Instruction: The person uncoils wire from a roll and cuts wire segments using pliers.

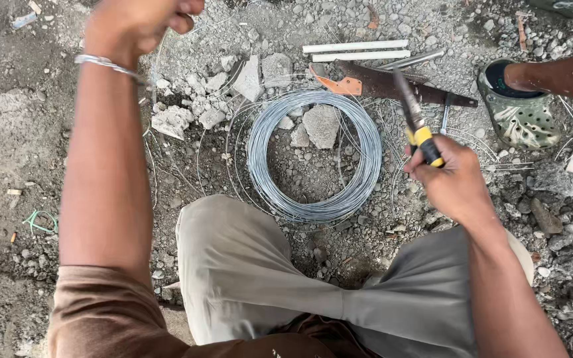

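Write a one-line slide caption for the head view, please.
Right hand grips yellow-handled pliers beside a wire coil on rubble; left hand raised, fist closed.

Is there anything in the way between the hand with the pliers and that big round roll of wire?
No, nothing visible blocks it. The right hand holds yellow-handled pliers just to the right of the wire coil, with only bare gravel and a few loose wire strands between them. Two stones lie inside the coil's ring, not on that side.
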